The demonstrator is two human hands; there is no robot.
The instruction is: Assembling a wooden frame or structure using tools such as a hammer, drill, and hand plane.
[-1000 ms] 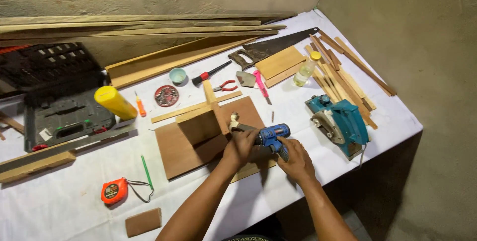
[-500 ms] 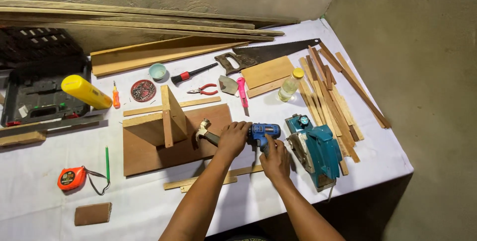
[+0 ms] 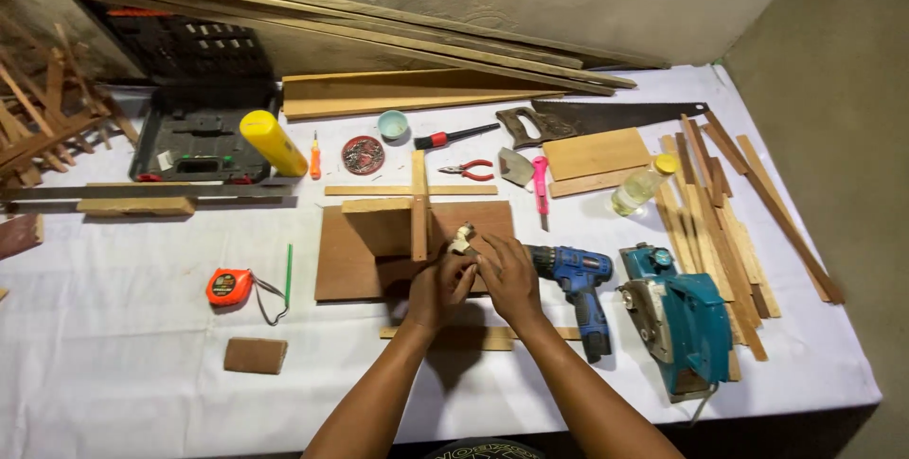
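The left hand [image 3: 437, 287] and right hand [image 3: 509, 276] close together around a small pale object [image 3: 462, 238], mostly hidden by fingers. A yellow cylinder [image 3: 273, 142] lies beside the dark tool case [image 3: 204, 142].

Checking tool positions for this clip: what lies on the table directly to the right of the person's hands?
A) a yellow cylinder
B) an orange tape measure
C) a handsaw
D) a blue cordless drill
D: the blue cordless drill lies on the white cloth just beside the right hand, with the teal power planer further right; the orange tape measure sits well off to the left.
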